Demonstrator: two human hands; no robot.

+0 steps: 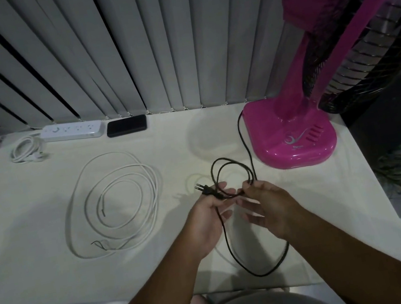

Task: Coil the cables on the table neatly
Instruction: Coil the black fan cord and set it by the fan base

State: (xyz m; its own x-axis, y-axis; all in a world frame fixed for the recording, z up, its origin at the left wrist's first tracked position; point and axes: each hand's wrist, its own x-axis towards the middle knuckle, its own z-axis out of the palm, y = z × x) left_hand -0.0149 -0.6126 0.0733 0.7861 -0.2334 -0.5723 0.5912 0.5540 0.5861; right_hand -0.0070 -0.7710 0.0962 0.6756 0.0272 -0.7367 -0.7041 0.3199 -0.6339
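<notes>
A black power cable (245,144) runs from the pink fan's base toward me and forms loops between my hands. My left hand (209,219) grips the cable just behind its black plug (201,188), which points left. My right hand (269,204) pinches the gathered loops beside it. A long slack loop of the same cable (256,272) hangs down over the table's near edge. A white cable (122,199) lies in a loose, flat coil on the white table (35,232), left of my hands, with bare wire ends showing.
The pink fan (295,136) stands at the right rear of the table, its cage overhanging. At the back left lie a white power strip (71,131) with its bundled white cord (25,152) and a black phone-like slab (126,125). Vertical blinds (123,45) hang behind.
</notes>
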